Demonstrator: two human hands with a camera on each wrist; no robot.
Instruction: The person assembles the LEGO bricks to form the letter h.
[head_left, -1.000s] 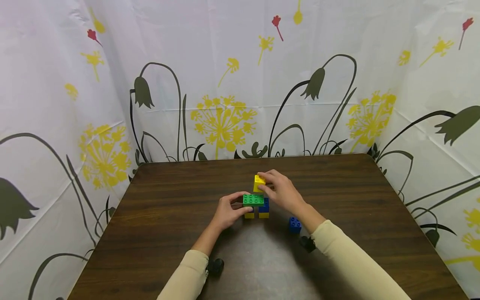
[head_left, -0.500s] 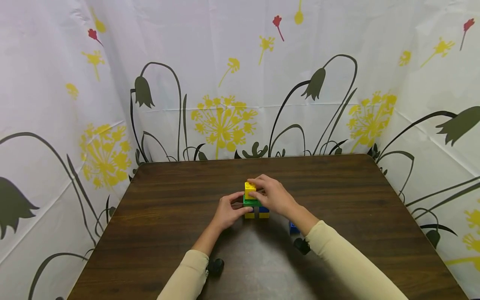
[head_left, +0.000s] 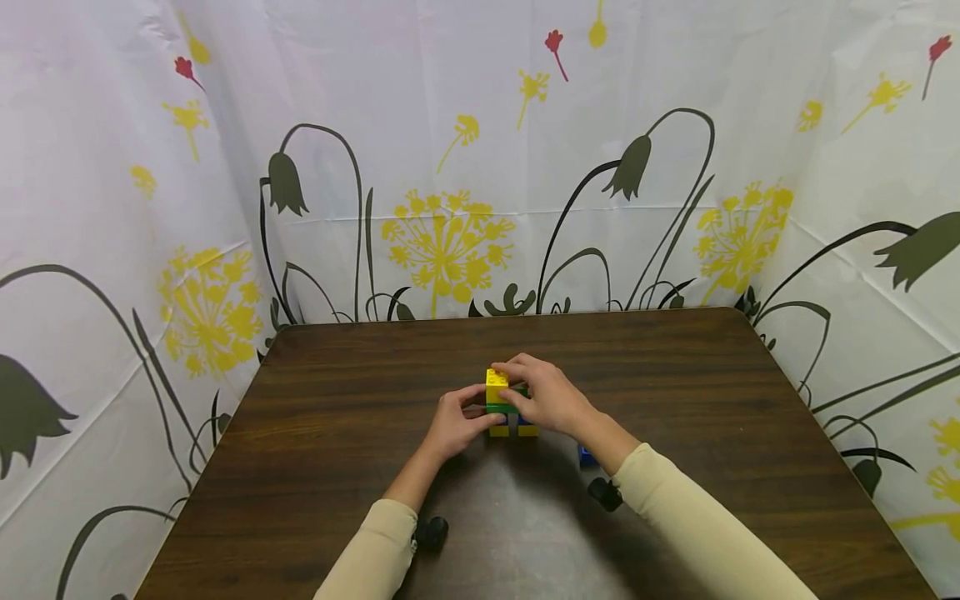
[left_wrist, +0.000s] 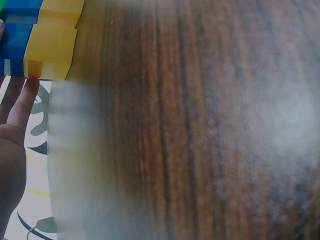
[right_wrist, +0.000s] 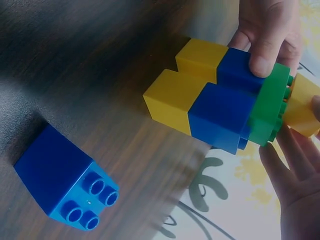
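Two short columns stand side by side, each a blue brick point(right_wrist: 220, 112) on a yellow brick point(right_wrist: 172, 97). A green brick point(right_wrist: 270, 105) bridges their tops. My left hand point(head_left: 453, 425) holds the left column, its thumb against the blue brick and its fingers reaching behind. My right hand point(head_left: 551, 398) pinches another yellow brick point(head_left: 497, 386) on the left end of the green brick. In the right wrist view this upper yellow brick point(right_wrist: 301, 106) meets the green studs; whether it is fully pressed on, I cannot tell. The left wrist view catches only the lower bricks point(left_wrist: 50, 50).
A loose blue brick point(right_wrist: 65, 175) lies on the brown wooden table point(head_left: 337, 400), partly behind my right forearm in the head view. Behind the table hangs a white curtain point(head_left: 465, 67) with printed flowers. Both wrists wear small black cameras point(head_left: 432, 533).
My right hand has brought the yellow brick left and down, from above the green brick's right end onto its left end. My left hand has stayed at the left column.
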